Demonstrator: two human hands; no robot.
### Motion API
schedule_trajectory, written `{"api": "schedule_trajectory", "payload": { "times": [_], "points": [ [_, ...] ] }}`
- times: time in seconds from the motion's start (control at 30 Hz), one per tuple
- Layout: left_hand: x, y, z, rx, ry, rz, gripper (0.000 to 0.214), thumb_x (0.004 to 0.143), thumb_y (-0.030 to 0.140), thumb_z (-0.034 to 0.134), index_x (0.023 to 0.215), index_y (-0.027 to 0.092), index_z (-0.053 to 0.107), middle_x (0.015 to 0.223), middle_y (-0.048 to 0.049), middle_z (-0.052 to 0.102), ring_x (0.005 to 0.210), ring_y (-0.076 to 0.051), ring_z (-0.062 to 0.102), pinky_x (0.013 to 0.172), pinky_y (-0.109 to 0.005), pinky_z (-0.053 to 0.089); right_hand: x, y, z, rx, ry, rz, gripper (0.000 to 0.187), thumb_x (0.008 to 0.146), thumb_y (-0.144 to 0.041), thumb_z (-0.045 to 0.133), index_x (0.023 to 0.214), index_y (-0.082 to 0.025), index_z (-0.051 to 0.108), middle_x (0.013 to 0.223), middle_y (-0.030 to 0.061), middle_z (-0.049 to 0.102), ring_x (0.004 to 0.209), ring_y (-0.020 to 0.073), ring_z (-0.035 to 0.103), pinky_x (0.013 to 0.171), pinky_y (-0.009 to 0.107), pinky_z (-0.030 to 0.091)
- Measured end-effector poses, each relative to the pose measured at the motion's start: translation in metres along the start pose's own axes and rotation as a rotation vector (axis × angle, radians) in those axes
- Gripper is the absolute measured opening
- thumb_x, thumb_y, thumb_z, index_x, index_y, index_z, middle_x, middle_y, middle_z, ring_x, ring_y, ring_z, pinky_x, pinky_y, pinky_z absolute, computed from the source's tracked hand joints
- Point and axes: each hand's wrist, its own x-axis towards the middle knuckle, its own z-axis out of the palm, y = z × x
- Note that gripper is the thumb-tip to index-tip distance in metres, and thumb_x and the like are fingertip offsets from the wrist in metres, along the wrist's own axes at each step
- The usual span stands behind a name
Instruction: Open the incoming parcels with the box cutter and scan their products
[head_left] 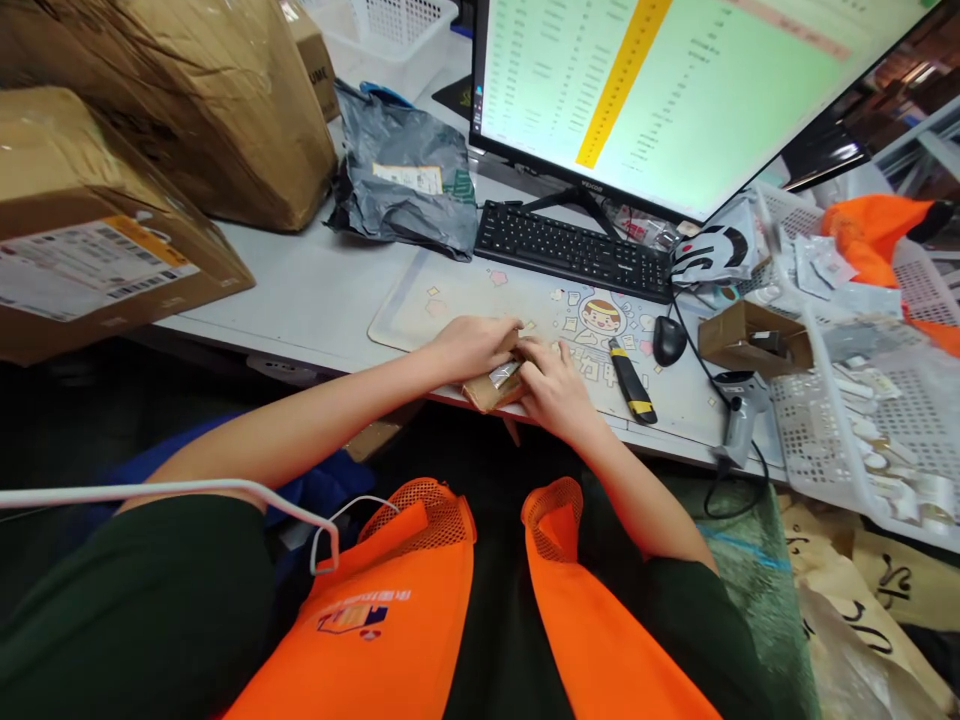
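Observation:
Between my two hands, at the front edge of the desk mat (450,290), is a small brown cardboard box (484,392) with a shiny silvery patch on it. My left hand (480,346) grips its far left side, fingers bent around it. On the right side my right hand (551,385) presses its curled fingers against the same box. My hands hide much of the box, so I cannot tell how far it is opened. A black and yellow utility knife (632,382) lies on the mat, right of my right hand.
Large cardboard boxes (75,230) stand at the left. A grey plastic mailer (409,215) and a keyboard (574,248) lie behind my hands, below a monitor (660,90). To the right are a mouse (668,341), a barcode scanner (742,410) and a white basket (814,440).

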Motion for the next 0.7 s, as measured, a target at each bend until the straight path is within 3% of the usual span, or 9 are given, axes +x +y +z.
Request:
{"api": "schedule_trajectory", "payload": {
  "times": [0.17, 0.3, 0.47, 0.6, 0.67, 0.7],
  "points": [
    [0.003, -0.007, 0.007, -0.201, -0.068, -0.02, 0.04, 0.094, 0.042, 0.06, 0.127, 0.019, 0.062, 0.113, -0.0094, 0.076, 0.098, -0.028, 0.073, 0.075, -0.031, 0.047, -0.026, 0.006, 0.017, -0.006, 0.104, 0.012, 0.012, 0.098, -0.023, 0.054, 0.091, -0.024, 0.063, 0.145, 0.0111, 0.068, 0.15, 0.0292, 0.051, 0.132, 0.069, 0.016],
    [0.008, -0.014, 0.008, -0.295, -0.161, 0.049, 0.036, 0.093, 0.041, 0.057, 0.119, 0.016, 0.062, 0.109, -0.0108, 0.075, 0.09, -0.025, 0.07, 0.07, -0.03, 0.045, -0.032, 0.01, 0.026, -0.006, 0.138, 0.055, 0.021, 0.098, -0.038, 0.063, 0.08, -0.025, 0.059, 0.141, 0.0085, 0.071, 0.147, 0.0316, 0.053, 0.132, 0.069, 0.012],
    [0.021, -0.021, -0.003, -0.228, -0.289, 0.111, 0.037, 0.098, 0.04, 0.05, 0.121, 0.013, 0.063, 0.114, -0.0125, 0.075, 0.092, -0.023, 0.069, 0.076, -0.028, 0.045, -0.033, 0.014, 0.034, -0.014, 0.199, 0.047, 0.018, 0.097, -0.027, 0.058, 0.078, -0.025, 0.057, 0.128, 0.0055, 0.077, 0.142, 0.0285, 0.058, 0.133, 0.068, 0.013],
    [0.033, -0.023, -0.013, -0.184, -0.391, 0.085, 0.043, 0.104, 0.04, 0.044, 0.131, 0.014, 0.063, 0.123, -0.0122, 0.073, 0.1, -0.023, 0.068, 0.084, -0.028, 0.047, -0.03, 0.015, 0.037, -0.018, 0.175, 0.088, 0.018, 0.094, -0.022, 0.056, 0.076, -0.026, 0.056, 0.108, 0.0046, 0.079, 0.134, 0.0264, 0.062, 0.133, 0.066, 0.016],
    [0.034, -0.018, -0.016, -0.122, -0.329, 0.071, 0.053, 0.104, 0.043, 0.047, 0.148, 0.014, 0.055, 0.132, -0.0153, 0.069, 0.11, -0.027, 0.067, 0.091, -0.032, 0.048, -0.026, 0.015, 0.038, -0.012, 0.178, 0.087, 0.018, 0.092, -0.02, 0.056, 0.075, -0.026, 0.056, 0.101, 0.0051, 0.077, 0.131, 0.0266, 0.062, 0.132, 0.064, 0.022],
    [0.032, -0.014, -0.016, -0.076, -0.23, 0.069, 0.058, 0.104, 0.043, 0.05, 0.154, 0.014, 0.049, 0.14, -0.018, 0.065, 0.117, -0.03, 0.064, 0.097, -0.036, 0.047, -0.024, 0.015, 0.039, -0.006, 0.191, 0.084, 0.017, 0.091, -0.019, 0.056, 0.076, -0.026, 0.056, 0.098, 0.006, 0.075, 0.13, 0.0272, 0.061, 0.131, 0.062, 0.027]
  ]
}}
